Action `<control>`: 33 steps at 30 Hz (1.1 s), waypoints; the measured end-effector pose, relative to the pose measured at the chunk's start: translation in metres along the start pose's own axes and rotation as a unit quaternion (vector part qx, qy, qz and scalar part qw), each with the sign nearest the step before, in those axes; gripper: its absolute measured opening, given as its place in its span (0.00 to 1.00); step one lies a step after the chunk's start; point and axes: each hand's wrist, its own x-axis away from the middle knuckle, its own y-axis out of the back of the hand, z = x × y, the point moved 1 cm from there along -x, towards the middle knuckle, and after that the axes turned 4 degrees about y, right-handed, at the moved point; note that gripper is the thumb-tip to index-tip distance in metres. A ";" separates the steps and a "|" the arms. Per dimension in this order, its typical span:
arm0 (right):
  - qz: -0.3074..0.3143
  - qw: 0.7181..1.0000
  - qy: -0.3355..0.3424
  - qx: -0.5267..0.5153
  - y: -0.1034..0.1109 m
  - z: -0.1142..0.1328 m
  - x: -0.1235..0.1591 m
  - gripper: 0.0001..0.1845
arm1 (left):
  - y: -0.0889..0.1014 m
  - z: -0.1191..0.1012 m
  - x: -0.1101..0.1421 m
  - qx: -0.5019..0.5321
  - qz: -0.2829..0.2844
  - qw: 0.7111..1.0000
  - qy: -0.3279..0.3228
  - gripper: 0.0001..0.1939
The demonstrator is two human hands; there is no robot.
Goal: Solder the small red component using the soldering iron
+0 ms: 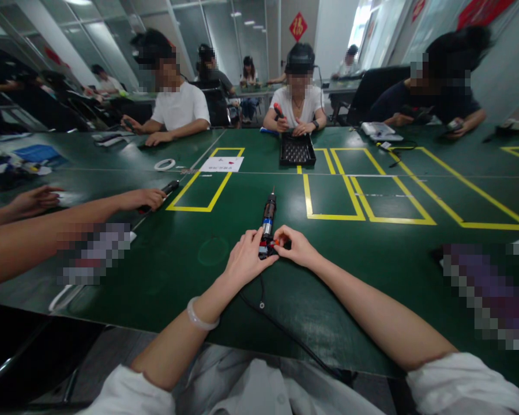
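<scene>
From where I stand, the tool (269,212) lies on the green tabletop (350,300) right in front of the person, tip pointing away. The left grip (244,256) is closed around its rear end; the right grip (297,247) pinches a small orange part (277,242) there. I'd guess it's stiff and fairly dense, with a smooth metal barrel (267,227) that could slip or roll. I'd hold it by that barrel; the rear pieces look fragile, fit only for light fingertips.

One blue-banded tool (267,223), one black tray (297,151)
</scene>
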 end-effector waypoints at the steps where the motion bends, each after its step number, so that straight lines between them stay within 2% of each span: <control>1: 0.006 1.000 0.000 0.010 0.000 0.000 0.000 0.08 | 0.000 0.000 0.000 0.001 0.001 1.000 0.001 0.38; 6: 0.020 0.999 -0.005 0.050 0.001 -0.003 0.001 0.09 | 0.002 0.001 -0.001 -0.005 0.004 1.000 0.001 0.38; 13: 0.048 0.998 0.010 0.036 0.004 -0.009 0.001 0.09 | 0.002 0.002 -0.002 -0.010 0.004 1.000 0.006 0.35; 23: 0.075 0.989 0.051 0.118 0.004 0.000 0.001 0.06 | 0.005 -0.002 -0.008 -0.034 0.014 0.999 0.024 0.36; 33: 0.091 0.980 0.060 0.168 0.003 0.003 0.003 0.14 | 0.017 -0.011 -0.020 -0.069 0.038 0.996 0.045 0.30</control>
